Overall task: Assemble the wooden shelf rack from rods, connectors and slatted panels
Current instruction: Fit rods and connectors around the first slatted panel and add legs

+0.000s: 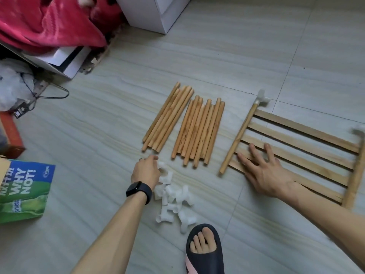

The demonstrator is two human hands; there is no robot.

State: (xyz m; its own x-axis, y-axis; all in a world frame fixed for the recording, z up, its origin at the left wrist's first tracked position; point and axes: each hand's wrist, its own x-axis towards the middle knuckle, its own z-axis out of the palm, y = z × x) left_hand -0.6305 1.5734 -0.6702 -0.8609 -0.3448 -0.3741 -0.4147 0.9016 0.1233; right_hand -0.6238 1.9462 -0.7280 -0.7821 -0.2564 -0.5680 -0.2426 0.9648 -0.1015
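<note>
Grey streaked tile floor (256, 56). Smooth round pale-wood rods (183, 127) lie in two loose bundles at centre. White plastic tube connectors (175, 196) sit in a heap just nearer than the rods. Flat slatted wooden panel (300, 153) lies to the right, a rod along each short end; the left end rod (239, 135) has a white tee connector (262, 98) on its far tip.

Left hand (146, 172), black wristwatch (139, 191): fingers curled round a connector at the heap's far end. Right hand (264, 171): fingers straight and spread, flat on the slats.

Pale grey tiled floor (256, 46); white cabinet (154, 10); red blanket (49, 22) top left.
</note>
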